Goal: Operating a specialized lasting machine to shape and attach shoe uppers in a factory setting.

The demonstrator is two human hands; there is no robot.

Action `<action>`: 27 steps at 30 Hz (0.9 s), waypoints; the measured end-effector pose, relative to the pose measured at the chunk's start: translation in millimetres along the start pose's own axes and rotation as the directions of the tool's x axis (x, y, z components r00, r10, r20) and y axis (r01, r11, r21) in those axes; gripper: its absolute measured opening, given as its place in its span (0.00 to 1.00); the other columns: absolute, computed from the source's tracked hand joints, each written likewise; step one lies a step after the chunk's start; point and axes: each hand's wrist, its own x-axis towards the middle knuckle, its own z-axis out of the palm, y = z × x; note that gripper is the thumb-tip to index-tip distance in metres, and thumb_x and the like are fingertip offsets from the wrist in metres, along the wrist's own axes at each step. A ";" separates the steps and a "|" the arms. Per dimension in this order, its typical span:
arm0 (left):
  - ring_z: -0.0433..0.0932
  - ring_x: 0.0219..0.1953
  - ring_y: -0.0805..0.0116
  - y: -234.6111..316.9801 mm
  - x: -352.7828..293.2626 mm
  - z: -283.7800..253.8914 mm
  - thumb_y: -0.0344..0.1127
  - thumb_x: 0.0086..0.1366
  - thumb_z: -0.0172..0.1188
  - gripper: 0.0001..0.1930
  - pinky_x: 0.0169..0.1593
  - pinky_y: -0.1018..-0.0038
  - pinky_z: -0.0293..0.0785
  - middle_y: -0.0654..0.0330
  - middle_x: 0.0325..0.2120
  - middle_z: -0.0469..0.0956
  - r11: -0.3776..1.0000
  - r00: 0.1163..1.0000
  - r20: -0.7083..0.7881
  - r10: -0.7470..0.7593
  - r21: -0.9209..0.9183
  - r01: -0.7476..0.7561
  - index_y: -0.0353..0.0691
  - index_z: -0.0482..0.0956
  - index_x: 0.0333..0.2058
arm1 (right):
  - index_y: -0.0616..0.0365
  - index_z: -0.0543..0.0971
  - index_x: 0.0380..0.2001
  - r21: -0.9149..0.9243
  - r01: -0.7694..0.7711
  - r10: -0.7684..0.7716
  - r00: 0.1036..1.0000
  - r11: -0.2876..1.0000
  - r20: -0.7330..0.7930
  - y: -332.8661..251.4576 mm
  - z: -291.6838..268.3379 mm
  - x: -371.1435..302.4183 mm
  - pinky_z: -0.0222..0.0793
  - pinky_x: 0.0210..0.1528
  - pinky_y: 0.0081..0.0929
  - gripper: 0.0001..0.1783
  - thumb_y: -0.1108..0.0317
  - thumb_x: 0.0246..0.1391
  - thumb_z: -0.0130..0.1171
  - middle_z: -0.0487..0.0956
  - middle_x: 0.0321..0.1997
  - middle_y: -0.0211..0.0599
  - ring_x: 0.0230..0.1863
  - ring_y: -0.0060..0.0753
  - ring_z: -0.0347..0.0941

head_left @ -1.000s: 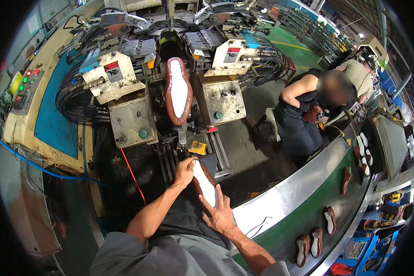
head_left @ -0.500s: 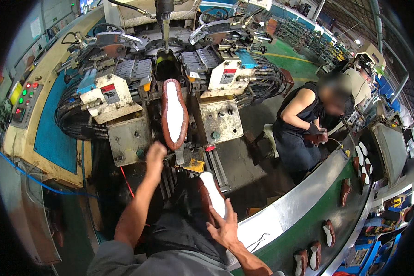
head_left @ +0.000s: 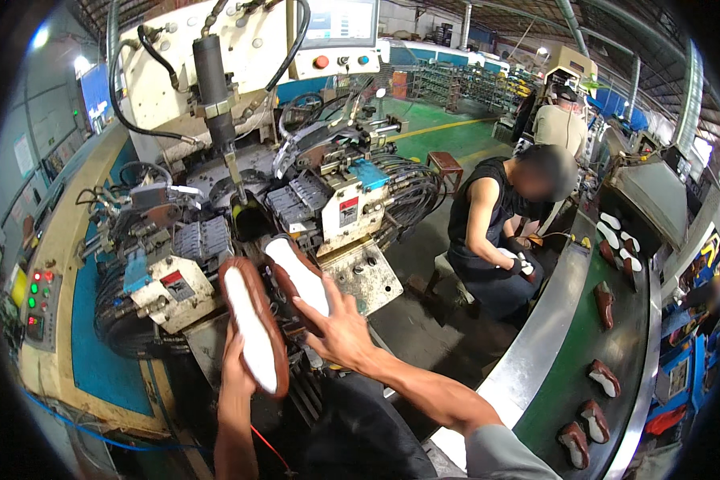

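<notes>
Two brown shoe uppers, each with a white insole facing up, are in front of me at the machine. My left hand [head_left: 236,364] is closed round the lower side of the nearer shoe upper [head_left: 252,328], which tilts over the left clamp block. Beside it, my right hand [head_left: 342,328] grips the other shoe upper [head_left: 300,276] by its edge, fingers along the brown side. That one's far end is close to the dark opening [head_left: 252,222] at the machine's centre; whether it touches the machine, I cannot tell.
A conveyor [head_left: 548,384] with several brown shoes curves along my right. Past it a seated co-worker [head_left: 496,232] handles another shoe. At left stands a button panel [head_left: 40,312]. A vertical ram [head_left: 214,88] hangs over the machine, with hoses and metal blocks around.
The shoe upper that was on the machine is now in my left hand, lower and to the left. My right hand has raised its shoe upper from my lap to the machine. The view has turned.
</notes>
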 end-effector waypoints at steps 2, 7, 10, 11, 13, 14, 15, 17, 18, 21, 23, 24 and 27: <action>0.79 0.64 0.41 2.7 -49.7 -1.2 0.51 0.76 0.60 0.42 0.56 0.34 0.85 0.49 0.70 0.71 0.993 0.988 -0.094 0.119 0.015 -0.118 0.56 0.51 0.82 | 0.29 0.73 0.77 0.024 0.004 -0.004 1.000 1.000 -0.001 -1.6 25.4 25.9 0.78 0.63 0.63 0.44 0.59 0.55 0.72 0.48 0.86 0.69 0.64 0.77 0.68; 0.73 0.71 0.44 20.3 -171.3 -0.9 0.49 0.70 0.60 0.47 0.67 0.41 0.78 0.51 0.73 0.68 0.999 0.969 -0.246 -0.037 -0.039 0.028 0.53 0.48 0.83 | 0.29 0.73 0.77 0.105 -0.052 0.053 0.999 0.993 -0.006 6.8 80.2 42.4 0.76 0.65 0.63 0.44 0.60 0.55 0.73 0.45 0.86 0.69 0.66 0.78 0.67; 0.73 0.71 0.45 28.0 -180.8 -2.6 0.49 0.70 0.60 0.47 0.68 0.42 0.78 0.51 0.73 0.68 1.000 0.967 -0.256 -0.007 0.005 0.008 0.52 0.49 0.83 | 0.28 0.71 0.77 0.066 -0.059 0.059 0.998 0.996 0.013 3.1 94.5 38.5 0.75 0.66 0.63 0.46 0.60 0.55 0.75 0.45 0.86 0.70 0.67 0.80 0.65; 0.73 0.71 0.45 28.1 -184.9 -1.7 0.49 0.70 0.60 0.47 0.68 0.42 0.78 0.51 0.73 0.68 1.000 0.966 -0.260 0.003 0.020 0.002 0.52 0.49 0.83 | 0.28 0.71 0.77 0.066 -0.056 0.055 0.998 0.996 0.014 -0.4 95.6 37.5 0.75 0.66 0.63 0.46 0.60 0.55 0.75 0.45 0.86 0.70 0.67 0.80 0.65; 0.73 0.71 0.45 26.6 -194.1 0.8 0.49 0.70 0.60 0.47 0.68 0.43 0.77 0.51 0.73 0.68 0.999 0.963 -0.268 0.021 0.047 -0.009 0.51 0.49 0.83 | 0.27 0.70 0.78 0.043 -0.057 0.058 0.998 0.997 -0.006 -10.2 99.4 36.1 0.75 0.66 0.64 0.47 0.60 0.55 0.75 0.44 0.86 0.70 0.68 0.80 0.64; 0.73 0.71 0.45 25.5 -198.2 3.2 0.49 0.69 0.60 0.47 0.69 0.44 0.77 0.51 0.73 0.68 0.998 0.962 -0.270 0.030 0.060 -0.014 0.51 0.50 0.83 | 0.29 0.69 0.78 0.048 -0.054 0.053 0.998 0.997 0.015 -13.0 100.6 34.8 0.73 0.69 0.65 0.47 0.60 0.56 0.74 0.43 0.86 0.72 0.70 0.84 0.62; 0.73 0.71 0.46 23.9 -202.8 5.7 0.48 0.69 0.60 0.47 0.69 0.45 0.77 0.51 0.73 0.69 0.997 0.961 -0.273 0.039 0.072 -0.020 0.51 0.50 0.83 | 0.29 0.69 0.78 0.045 -0.050 0.049 0.999 0.998 0.017 -15.2 106.3 34.2 0.73 0.69 0.65 0.47 0.60 0.56 0.74 0.43 0.86 0.72 0.70 0.84 0.62; 0.73 0.71 0.46 20.0 -217.7 10.2 0.48 0.69 0.60 0.47 0.69 0.46 0.77 0.50 0.73 0.69 0.995 0.955 -0.292 0.056 0.096 -0.029 0.50 0.50 0.83 | 0.34 0.68 0.79 0.027 -0.021 0.024 0.993 0.999 -0.113 -23.4 114.7 29.3 0.67 0.73 0.66 0.48 0.59 0.56 0.74 0.44 0.85 0.75 0.73 0.89 0.57; 0.73 0.71 0.46 17.7 -227.8 12.0 0.48 0.69 0.60 0.47 0.70 0.46 0.77 0.50 0.73 0.69 0.994 0.949 -0.309 0.063 0.108 -0.030 0.50 0.50 0.83 | 0.43 0.67 0.80 -0.050 0.007 -0.013 0.992 0.999 -0.122 -26.7 116.4 25.0 0.57 0.79 0.68 0.48 0.58 0.57 0.73 0.46 0.84 0.77 0.79 0.89 0.49; 0.74 0.71 0.46 11.0 -260.8 16.8 0.48 0.69 0.60 0.47 0.71 0.48 0.76 0.50 0.73 0.69 0.989 0.925 -0.372 0.071 0.146 -0.018 0.49 0.51 0.83 | 0.51 0.66 0.79 -0.011 0.111 -0.111 0.976 0.994 -0.186 -11.3 122.8 21.5 0.48 0.83 0.69 0.47 0.58 0.58 0.72 0.49 0.84 0.79 0.84 0.85 0.44; 0.74 0.71 0.47 5.7 -288.0 18.0 0.47 0.69 0.61 0.47 0.71 0.49 0.76 0.50 0.73 0.69 0.985 0.897 -0.436 0.070 0.172 0.006 0.48 0.51 0.83 | 0.54 0.66 0.79 -0.021 0.141 -0.143 0.970 0.990 -0.198 -3.6 122.5 20.1 0.45 0.84 0.69 0.47 0.60 0.58 0.71 0.50 0.84 0.76 0.85 0.82 0.42; 0.74 0.71 0.48 -5.1 -287.1 17.9 0.45 0.69 0.61 0.46 0.72 0.52 0.74 0.49 0.73 0.69 0.999 0.889 -0.458 0.023 0.052 0.001 0.46 0.52 0.82 | 0.54 0.66 0.79 -0.024 0.126 -0.129 0.976 0.992 -0.175 0.7 121.7 18.2 0.45 0.84 0.69 0.47 0.61 0.58 0.71 0.50 0.84 0.75 0.85 0.81 0.42; 0.73 0.72 0.49 -19.2 -270.3 14.5 0.39 0.68 0.62 0.46 0.73 0.54 0.73 0.47 0.73 0.71 0.989 0.891 -0.444 -0.097 -0.147 0.035 0.44 0.53 0.82 | 0.56 0.65 0.79 -0.032 0.119 -0.122 0.981 0.992 -0.151 -8.6 124.6 25.8 0.45 0.84 0.69 0.47 0.62 0.58 0.71 0.50 0.84 0.73 0.86 0.78 0.41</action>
